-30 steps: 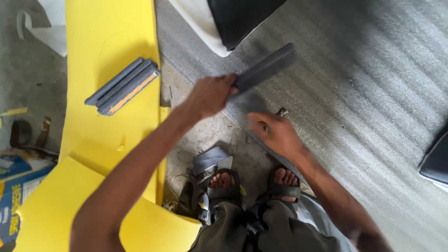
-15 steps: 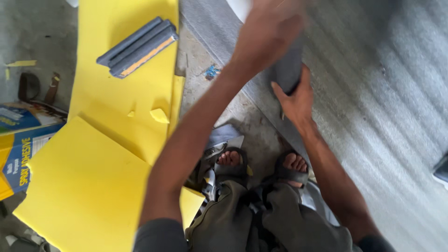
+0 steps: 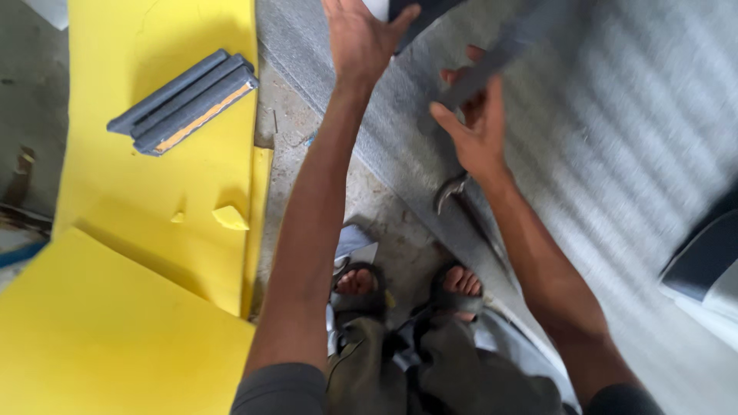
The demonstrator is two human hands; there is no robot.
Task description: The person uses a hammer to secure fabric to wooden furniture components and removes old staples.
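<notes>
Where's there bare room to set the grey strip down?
Free: yellow foam sheet below the stacked grey strips; lower foam sheet; grey ribbed fabric right of the right hand. Crowded: the concrete gap by the feet and scissors.

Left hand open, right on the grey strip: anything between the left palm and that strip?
Nothing visible. The left hand is open, fingers spread, above the grey ribbed fabric. The right hand holds the blurred grey strip just beside it. Only bare fabric shows in the gap between them. The curved metal tool lies lower, near the right wrist.
</notes>
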